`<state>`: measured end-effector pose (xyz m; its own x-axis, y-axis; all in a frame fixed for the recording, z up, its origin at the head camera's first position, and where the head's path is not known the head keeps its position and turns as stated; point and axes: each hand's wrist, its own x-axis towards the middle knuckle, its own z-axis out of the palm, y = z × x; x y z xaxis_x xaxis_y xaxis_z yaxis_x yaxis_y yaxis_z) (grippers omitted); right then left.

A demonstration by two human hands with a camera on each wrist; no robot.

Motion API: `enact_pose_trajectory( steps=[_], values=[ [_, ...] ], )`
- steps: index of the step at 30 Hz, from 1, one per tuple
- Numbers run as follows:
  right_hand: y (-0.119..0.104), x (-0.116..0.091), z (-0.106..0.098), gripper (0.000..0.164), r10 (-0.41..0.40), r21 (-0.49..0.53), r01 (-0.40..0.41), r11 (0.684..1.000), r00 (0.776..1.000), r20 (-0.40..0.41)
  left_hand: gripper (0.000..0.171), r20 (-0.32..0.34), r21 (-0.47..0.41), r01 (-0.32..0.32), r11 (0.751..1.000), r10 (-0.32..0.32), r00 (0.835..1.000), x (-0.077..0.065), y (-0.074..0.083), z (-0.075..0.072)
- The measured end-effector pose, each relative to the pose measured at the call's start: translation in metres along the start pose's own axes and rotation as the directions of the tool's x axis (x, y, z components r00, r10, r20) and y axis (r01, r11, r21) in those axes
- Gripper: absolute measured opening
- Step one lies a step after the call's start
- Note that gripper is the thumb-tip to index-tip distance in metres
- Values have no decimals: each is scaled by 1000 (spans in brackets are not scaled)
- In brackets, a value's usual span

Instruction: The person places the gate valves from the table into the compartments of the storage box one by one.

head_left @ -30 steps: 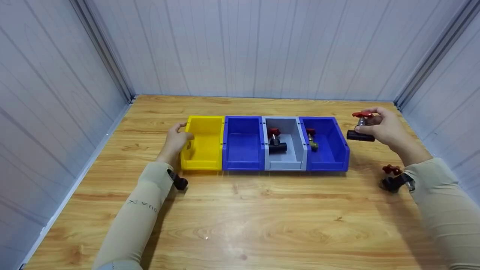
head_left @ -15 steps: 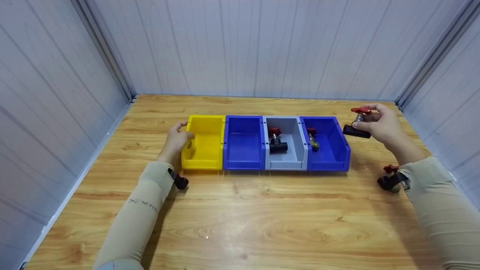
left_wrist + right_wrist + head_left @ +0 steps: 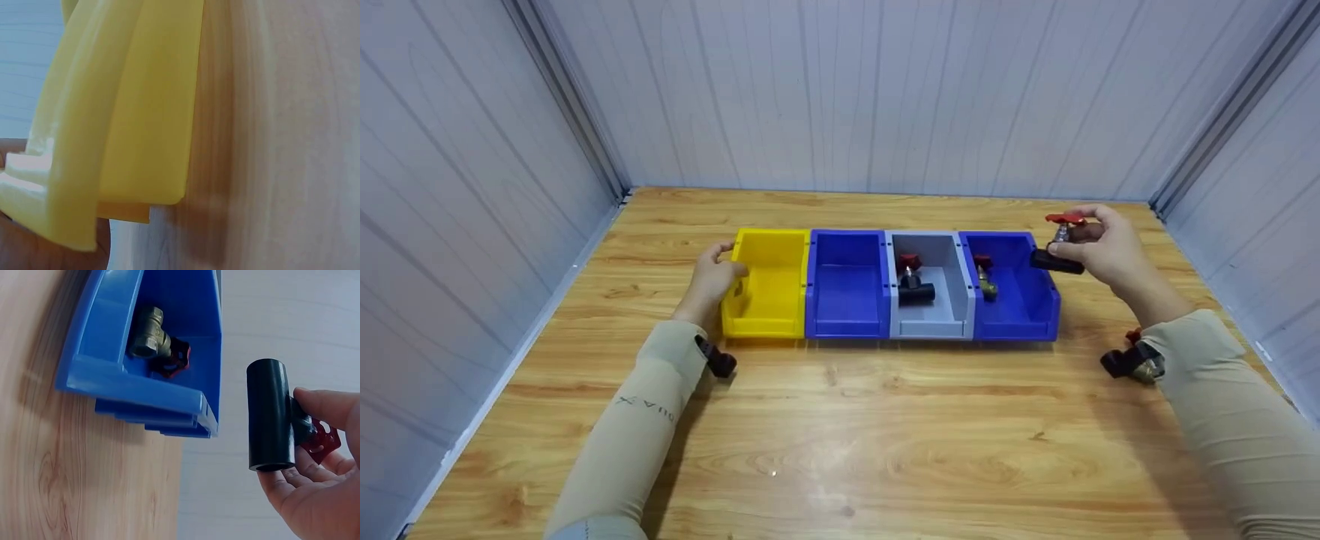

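My right hand (image 3: 1110,247) pinches a black valve (image 3: 271,415) with a red handwheel, its thumb and fingers around the stem below the wheel. In the head view this valve overlaps the right wall of the right-hand blue bin (image 3: 1039,330). Inside that bin lies a brass valve (image 3: 147,334) with a red handwheel. My left hand (image 3: 711,285) grips the left wall of the yellow bin (image 3: 769,330), thumb on the inner side. Another black valve (image 3: 916,293) with a red wheel lies in the grey bin (image 3: 931,330).
A second blue bin (image 3: 847,329) stands between the yellow and grey ones; the bins form one row. Partly hidden by the right wrist camera, a brass valve (image 3: 1147,371) rests on the wooden table (image 3: 885,435). Pale panel walls (image 3: 840,97) enclose the back and sides.
My right hand has moved left with the black valve, from beside the right-hand blue bin to its right wall. My left hand stays on the yellow bin.
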<state>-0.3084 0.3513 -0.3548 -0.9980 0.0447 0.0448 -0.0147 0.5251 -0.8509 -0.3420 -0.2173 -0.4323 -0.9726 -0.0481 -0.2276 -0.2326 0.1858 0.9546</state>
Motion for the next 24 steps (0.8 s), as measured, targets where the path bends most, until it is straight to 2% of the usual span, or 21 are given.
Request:
enact_pose_trajectory(
  steps=[7,18,24],
  values=[
    [-4,5,8,51,6,-20,-6,1000,1000,3,66,18,-25,-8,1000,9,1000,-1,-1,0],
    [-13,5,26,54,7,0,-7,1000,1000,24,67,10,-44,22,999,-21,1000,0,-1,2],
    [-19,4,33,60,-6,8,6,1000,999,33,68,-6,-40,17,999,-17,1000,1,0,3]
  ],
)
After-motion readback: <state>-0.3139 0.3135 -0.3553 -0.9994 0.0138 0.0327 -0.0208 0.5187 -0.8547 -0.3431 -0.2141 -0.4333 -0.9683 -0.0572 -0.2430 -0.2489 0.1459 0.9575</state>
